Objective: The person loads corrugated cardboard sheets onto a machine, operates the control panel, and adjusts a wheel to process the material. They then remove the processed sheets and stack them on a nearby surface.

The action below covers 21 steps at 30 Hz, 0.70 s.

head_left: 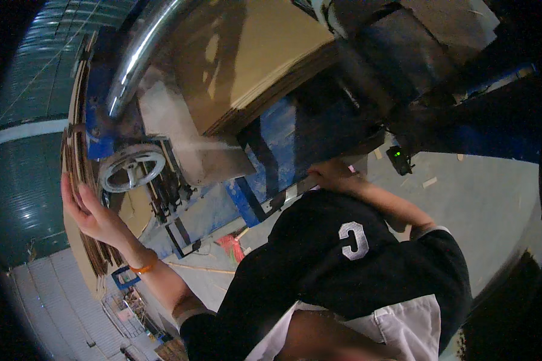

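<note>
At the left, my left hand [92,215] lies against the edges of a stack of brown cardboard sheets [78,144], its fingers stretched out and apart. An orange band circles that wrist. My right hand [334,175] is in front of my body, close against the front edge of the blue machine [277,141]. Its fingers look curled in, and whatever they may hold is hidden. Beyond the hands, a pile of flat cardboard [253,54] rests on the machine's bed.
A metal handwheel [132,168] sits beside the left stack, below a shiny curved pipe [140,57]. A small black box with a green light [398,159] hangs at the right. On the floor are a red broom [230,245] and scattered scraps [429,182].
</note>
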Available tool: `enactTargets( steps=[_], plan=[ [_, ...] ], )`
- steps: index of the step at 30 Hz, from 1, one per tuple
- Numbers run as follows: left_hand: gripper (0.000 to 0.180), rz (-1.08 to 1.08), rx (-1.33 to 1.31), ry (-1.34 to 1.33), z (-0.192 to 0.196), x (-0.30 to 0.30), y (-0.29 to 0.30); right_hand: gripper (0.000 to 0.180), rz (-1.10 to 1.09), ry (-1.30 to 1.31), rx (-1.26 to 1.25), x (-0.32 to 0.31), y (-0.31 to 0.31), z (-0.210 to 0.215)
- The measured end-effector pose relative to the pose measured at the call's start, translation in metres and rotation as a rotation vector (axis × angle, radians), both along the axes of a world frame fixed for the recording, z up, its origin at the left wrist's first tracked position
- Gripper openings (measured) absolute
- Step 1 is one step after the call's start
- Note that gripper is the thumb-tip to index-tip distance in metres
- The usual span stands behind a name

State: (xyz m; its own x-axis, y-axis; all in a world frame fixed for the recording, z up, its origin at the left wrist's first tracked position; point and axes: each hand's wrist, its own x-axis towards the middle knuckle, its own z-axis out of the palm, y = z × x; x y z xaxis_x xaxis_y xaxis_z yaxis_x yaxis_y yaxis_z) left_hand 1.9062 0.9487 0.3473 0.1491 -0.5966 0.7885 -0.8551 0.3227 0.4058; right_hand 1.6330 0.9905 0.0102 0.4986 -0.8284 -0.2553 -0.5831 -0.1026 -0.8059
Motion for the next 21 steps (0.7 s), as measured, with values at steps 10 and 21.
enactTargets(
  steps=[10,21],
  plan=[
    [0.03,-0.039,0.119,-0.09,-0.035,0.006,0.019,0.026,0.015,-0.042,-0.001,-0.015,0.002,-0.001],
    [0.029,0.051,0.24,-0.019,-0.056,0.011,0.03,0.025,0.007,-0.09,-0.064,-0.022,-0.002,0.001]
  ],
)
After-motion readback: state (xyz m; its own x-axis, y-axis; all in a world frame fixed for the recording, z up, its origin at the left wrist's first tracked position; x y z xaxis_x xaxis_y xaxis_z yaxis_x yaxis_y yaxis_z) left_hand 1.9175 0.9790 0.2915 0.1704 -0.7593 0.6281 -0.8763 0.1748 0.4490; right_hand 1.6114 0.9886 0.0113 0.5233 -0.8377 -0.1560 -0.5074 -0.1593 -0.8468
